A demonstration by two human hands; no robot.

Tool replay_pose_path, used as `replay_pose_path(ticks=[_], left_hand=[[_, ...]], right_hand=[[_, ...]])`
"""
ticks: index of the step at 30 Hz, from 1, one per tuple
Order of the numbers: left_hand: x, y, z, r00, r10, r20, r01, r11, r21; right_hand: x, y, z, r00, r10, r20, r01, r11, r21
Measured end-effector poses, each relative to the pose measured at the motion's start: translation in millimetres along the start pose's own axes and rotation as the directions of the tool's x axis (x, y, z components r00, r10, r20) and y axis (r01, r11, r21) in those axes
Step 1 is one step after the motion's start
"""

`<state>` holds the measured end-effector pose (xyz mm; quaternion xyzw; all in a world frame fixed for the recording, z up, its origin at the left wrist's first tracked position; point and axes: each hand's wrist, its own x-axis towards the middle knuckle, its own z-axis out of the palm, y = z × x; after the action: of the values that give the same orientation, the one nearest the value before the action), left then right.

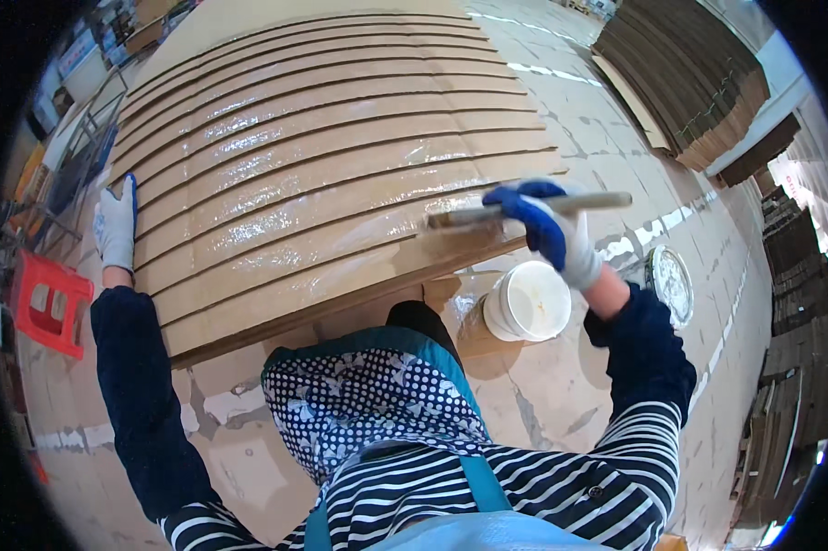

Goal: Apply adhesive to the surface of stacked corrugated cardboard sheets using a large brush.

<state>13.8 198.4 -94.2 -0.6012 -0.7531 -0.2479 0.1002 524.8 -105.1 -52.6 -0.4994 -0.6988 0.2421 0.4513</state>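
Note:
My right hand (552, 230), in a white glove with blue on the fingers, is closed around the long handle of a brush (602, 200). The brush head blurs over the near right edge of a stack of brown cardboard sheets (341, 207). These sheets overlap like steps, and wet, shiny streaks of a whitish liquid cover their exposed strips. At the stack's left edge, my left hand (116, 225) in a matching glove rests with thumb and fingers apart. Below my right hand stands a white bucket (527, 301) with pale residue inside.
A lidded or filled white pail (671, 285) stands on the floor at the right. Tall cardboard stacks (680, 78) rise at the far right, with more along the right side (786, 376). A red plastic stool (51, 303) is at the left, near a metal frame (83, 138).

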Motion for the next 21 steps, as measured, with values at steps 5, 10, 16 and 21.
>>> replay_pose_path(ticks=[5, 10, 16, 21], left_hand=[[-9, 5, -9, 0.999, -0.033, -0.011, 0.033, 0.999, 0.000], [-7, 4, -3, 0.999, -0.018, -0.041, 0.016, 0.999, -0.044], [-1, 1, 5, 0.999, 0.044, 0.004, -0.043, 0.998, -0.047], [0, 0, 5, 0.999, 0.052, 0.015, -0.050, 0.994, -0.101]], right_hand=[[42, -11, -11, 0.896, -0.443, 0.036, 0.388, 0.741, -0.548], [221, 0, 31, 0.890, 0.122, -0.439, -0.122, 0.992, 0.029], [257, 45, 63, 0.961, -0.044, -0.273, -0.064, 0.925, -0.375], [108, 4, 69, 0.980, -0.088, 0.176, 0.109, 0.988, -0.111]])
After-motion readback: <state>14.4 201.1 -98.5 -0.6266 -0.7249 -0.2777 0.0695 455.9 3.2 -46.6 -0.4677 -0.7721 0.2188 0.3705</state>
